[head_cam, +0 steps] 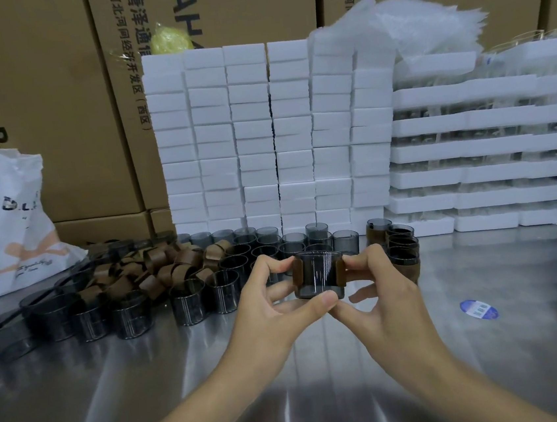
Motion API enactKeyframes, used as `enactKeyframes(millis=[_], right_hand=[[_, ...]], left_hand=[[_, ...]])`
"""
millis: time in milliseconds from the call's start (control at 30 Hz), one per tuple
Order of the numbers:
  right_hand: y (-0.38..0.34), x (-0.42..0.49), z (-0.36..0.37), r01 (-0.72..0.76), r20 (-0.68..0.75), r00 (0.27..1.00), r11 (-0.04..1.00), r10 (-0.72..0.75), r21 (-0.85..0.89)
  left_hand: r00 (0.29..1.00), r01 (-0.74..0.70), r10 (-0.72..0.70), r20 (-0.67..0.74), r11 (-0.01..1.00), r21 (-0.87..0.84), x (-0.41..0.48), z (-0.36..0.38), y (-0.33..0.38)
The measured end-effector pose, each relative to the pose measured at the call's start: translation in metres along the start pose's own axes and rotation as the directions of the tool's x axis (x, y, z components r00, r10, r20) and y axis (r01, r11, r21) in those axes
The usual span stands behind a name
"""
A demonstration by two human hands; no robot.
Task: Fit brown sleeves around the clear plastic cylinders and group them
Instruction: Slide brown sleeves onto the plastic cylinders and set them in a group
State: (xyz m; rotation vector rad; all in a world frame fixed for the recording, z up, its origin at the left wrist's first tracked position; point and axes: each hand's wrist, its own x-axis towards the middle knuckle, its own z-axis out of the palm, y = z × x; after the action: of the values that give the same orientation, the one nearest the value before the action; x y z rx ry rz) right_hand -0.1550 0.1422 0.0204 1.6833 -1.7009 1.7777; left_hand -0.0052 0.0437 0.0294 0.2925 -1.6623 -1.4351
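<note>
Both hands are raised just above the table. My left hand [273, 300] and right hand [378, 289] pinch one smoky clear cylinder [317, 275] between curled fingers and thumbs, and a brown sleeve [298, 272] shows at either side of it. I judge the cylinder light, rigid and slick, likely to scratch or crack if squeezed. The sleeve looks soft and pliable, so I would hold at the sleeve ends with my thumbs under the base. Finished sleeved cylinders [401, 246] stand grouped just to the right. Bare cylinders [190, 299] and a heap of loose sleeves [159, 268] lie to the left. The steel table [490, 343] is shiny and probably slippery, with a blue sticker [479, 309] on it. Behind stand white foam blocks [261, 126], foam trays [469, 146], a plastic bag [13, 221] and cardboard cartons [52, 97].
</note>
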Motion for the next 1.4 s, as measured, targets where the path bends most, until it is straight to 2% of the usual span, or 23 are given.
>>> enactKeyframes(millis=[167,300,467,600,767,1100,1400], right_hand=[[-0.001,-0.002,0.003,-0.017,-0.015,1.0,0.999,0.018,0.028],[-0.006,-0.001,0.003,0.0,-0.022,1.0,1.0,0.0,0.01],[-0.008,-0.004,0.007,-0.076,-0.007,0.997,0.988,0.078,0.137],[-0.01,-0.005,0.009,-0.074,-0.022,0.997,0.982,0.079,0.176],[-0.012,-0.005,0.012,-0.057,-0.024,0.998,0.976,0.063,0.21],[-0.01,-0.003,0.012,-0.082,0.0,0.996,0.95,0.086,0.3],[-0.006,-0.002,0.009,-0.092,0.008,0.996,0.947,0.094,0.307]], left_hand=[[0.981,-0.156,0.173,-0.084,0.972,0.175,-0.005,0.006,-0.004],[0.949,-0.246,0.284,-0.136,0.939,0.24,-0.004,0.003,-0.002],[0.96,-0.188,0.204,-0.193,0.977,0.096,-0.006,0.008,0.0],[0.96,-0.198,0.207,-0.188,0.978,0.067,-0.004,0.008,0.005],[0.941,-0.241,0.277,-0.193,0.952,0.191,-0.003,0.007,0.01],[0.969,-0.154,0.17,-0.18,0.983,0.104,0.003,0.001,0.005],[0.967,-0.163,0.189,-0.171,0.975,0.153,0.002,0.0,0.0]])
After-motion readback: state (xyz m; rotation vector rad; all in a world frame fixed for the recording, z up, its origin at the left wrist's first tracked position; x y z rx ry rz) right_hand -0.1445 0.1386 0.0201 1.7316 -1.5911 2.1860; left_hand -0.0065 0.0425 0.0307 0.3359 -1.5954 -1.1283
